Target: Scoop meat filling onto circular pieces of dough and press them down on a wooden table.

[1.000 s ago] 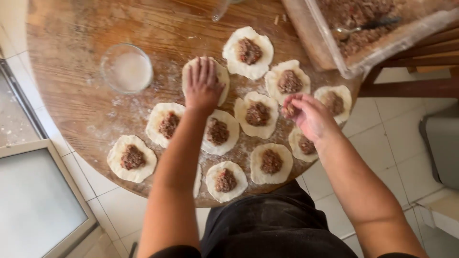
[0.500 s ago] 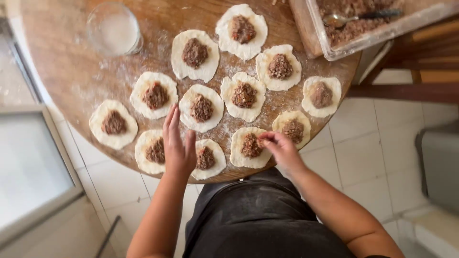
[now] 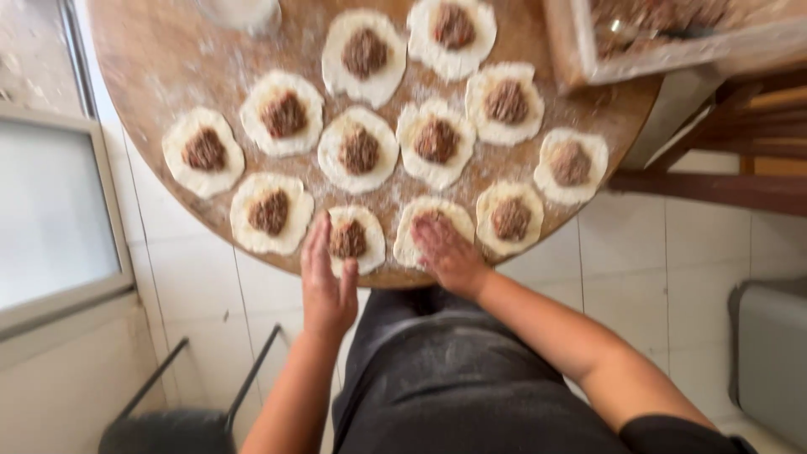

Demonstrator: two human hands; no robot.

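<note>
Dough rounds (image 3: 360,150) topped with brown filling lie spaced apart on the floured round surface (image 3: 151,67), leaving each edge free. At its near rim, the left hand (image 3: 326,282) rests flat and open beside one round (image 3: 351,240); the right hand (image 3: 445,250) presses its neighbour (image 3: 420,223), fingers spread.

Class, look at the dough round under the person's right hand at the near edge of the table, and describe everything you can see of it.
The dough round is a pale, soft-looking flat disc with an uneven edge, lying on the floured round wooden table near its front rim. The right hand lies over its middle, fingers pressing on top, so its centre is mostly hidden; a little brown filling shows by the fingertips. It sits between a filled round beside the left hand and another filled round. Whether they touch is blurred.
</note>
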